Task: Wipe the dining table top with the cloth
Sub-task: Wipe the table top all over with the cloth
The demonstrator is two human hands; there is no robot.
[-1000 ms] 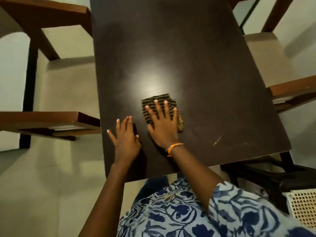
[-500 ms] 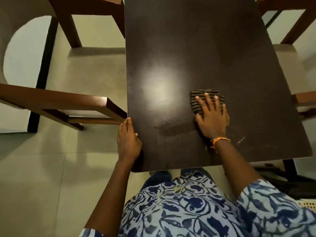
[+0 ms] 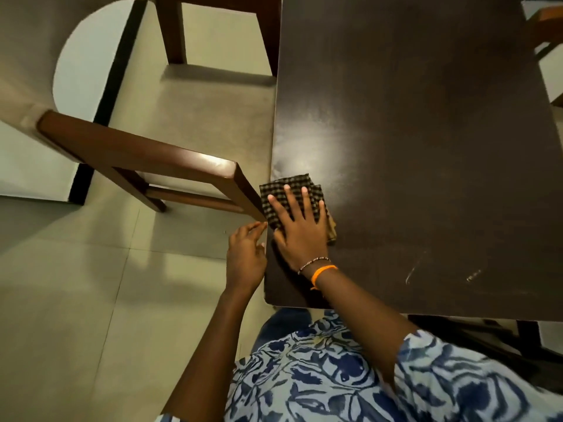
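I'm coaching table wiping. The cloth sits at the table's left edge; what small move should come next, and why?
Probably sweep the right hand and checked cloth rightward toward the pale smudges near the front edge of the table top. The cloth already overhangs the left edge, while those marks look unwiped. The left hand rests at the edge.

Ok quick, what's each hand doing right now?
Left hand: open, empty, at the table edge.
Right hand: open, flat, pressing the cloth.

table top (image 3: 426, 147) cut off at top edge, cloth (image 3: 281, 185) partly hidden under right hand (image 3: 300, 231), chair (image 3: 137, 153) cropped
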